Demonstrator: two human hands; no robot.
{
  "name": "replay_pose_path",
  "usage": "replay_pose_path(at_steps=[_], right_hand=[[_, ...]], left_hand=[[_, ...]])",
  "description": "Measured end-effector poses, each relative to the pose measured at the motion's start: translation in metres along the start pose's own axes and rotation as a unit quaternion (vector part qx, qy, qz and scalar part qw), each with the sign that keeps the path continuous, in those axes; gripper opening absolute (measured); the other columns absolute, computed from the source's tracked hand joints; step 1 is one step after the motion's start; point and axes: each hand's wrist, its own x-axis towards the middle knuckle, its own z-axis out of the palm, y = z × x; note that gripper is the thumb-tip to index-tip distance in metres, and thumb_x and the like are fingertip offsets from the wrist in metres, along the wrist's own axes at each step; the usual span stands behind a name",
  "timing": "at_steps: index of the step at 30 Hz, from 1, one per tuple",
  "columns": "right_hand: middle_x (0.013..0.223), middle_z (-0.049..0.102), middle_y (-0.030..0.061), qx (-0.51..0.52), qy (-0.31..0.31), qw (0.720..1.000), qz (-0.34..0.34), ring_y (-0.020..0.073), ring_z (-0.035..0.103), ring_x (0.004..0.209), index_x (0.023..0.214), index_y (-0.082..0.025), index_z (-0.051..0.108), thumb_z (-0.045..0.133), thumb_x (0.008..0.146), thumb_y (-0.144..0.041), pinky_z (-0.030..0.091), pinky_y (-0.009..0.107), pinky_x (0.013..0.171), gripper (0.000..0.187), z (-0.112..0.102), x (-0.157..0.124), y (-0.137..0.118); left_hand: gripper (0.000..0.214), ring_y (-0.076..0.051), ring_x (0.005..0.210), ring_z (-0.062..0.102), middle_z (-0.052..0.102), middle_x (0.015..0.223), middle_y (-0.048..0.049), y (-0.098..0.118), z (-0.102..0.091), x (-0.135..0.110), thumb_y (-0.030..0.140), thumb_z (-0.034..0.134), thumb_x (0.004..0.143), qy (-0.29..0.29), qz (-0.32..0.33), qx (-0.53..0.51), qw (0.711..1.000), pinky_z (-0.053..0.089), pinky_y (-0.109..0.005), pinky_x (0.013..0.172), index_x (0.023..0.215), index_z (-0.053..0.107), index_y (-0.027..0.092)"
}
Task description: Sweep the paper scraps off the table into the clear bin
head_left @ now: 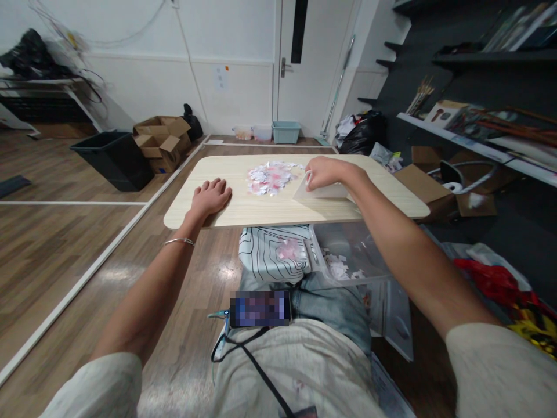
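Note:
A loose pile of small white and pink pieces point(270, 177) lies on the pale wooden tabletop point(252, 215). My left hand point(211, 196) rests flat on the board to the left of the pile, fingers spread and holding nothing. To the right of the pile, my right hand point(324, 172) is closed on the upper edge of a pale, translucent, flat-sided thing point(326, 191). That thing stands tilted on the tabletop; its full shape is partly hidden by my hand and forearm. Below the table edge, a see-through plastic box point(348, 247) holds more white pieces point(339, 267).
A patterned cloth point(265, 255) with pink bits on it and a phone point(260, 308) lie on my lap. Left of the table stand a black bin point(113, 159) and cardboard boxes point(163, 139). Dark shelves point(487, 58) and an open carton point(429, 183) are on the right.

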Motion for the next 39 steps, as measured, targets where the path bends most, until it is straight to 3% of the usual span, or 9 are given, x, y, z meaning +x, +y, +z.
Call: replay_pose_path(at_steps=[17, 28, 39], right_hand=[[0.122, 0.096, 0.0232, -0.006, -0.009, 1.000, 0.001, 0.0356, 0.091, 0.115, 0.130, -0.002, 0.097, 0.091, 0.097, -0.025, 0.062, 0.034, 0.092, 0.041, -0.0028, -0.0028, -0.0036], [0.118, 0.097, 0.0205, 0.031, 0.003, 0.999, 0.010, 0.0383, 0.091, 0.113, 0.127, -0.008, 0.099, 0.098, 0.090, -0.036, 0.063, 0.038, 0.093, 0.046, 0.0028, 0.0014, 0.0038], [0.123, 0.096, 0.0228, 0.020, 0.008, 1.000, 0.006, 0.0360, 0.091, 0.112, 0.125, -0.007, 0.099, 0.093, 0.090, -0.024, 0.060, 0.035, 0.091, 0.040, 0.0008, -0.0064, -0.0046]], left_hand=[[0.079, -0.042, 0.183, 0.045, 0.047, 0.203, -0.0159, 0.0031, -0.0023, -0.0021, 0.053, 0.024, 0.122, -0.007, -0.009, 0.006, 1.000, 0.040, -0.063, 0.146, 0.184, 0.059, 0.020], [0.078, -0.041, 0.181, 0.046, 0.048, 0.202, -0.0144, 0.0018, -0.0024, -0.0018, 0.054, 0.024, 0.121, -0.007, -0.008, -0.001, 1.000, 0.038, -0.063, 0.147, 0.183, 0.060, 0.023], [0.075, -0.040, 0.179, 0.049, 0.050, 0.201, -0.0140, -0.0004, -0.0007, 0.0005, 0.053, 0.024, 0.122, -0.008, 0.001, 0.010, 1.000, 0.040, -0.062, 0.145, 0.181, 0.061, 0.025]])
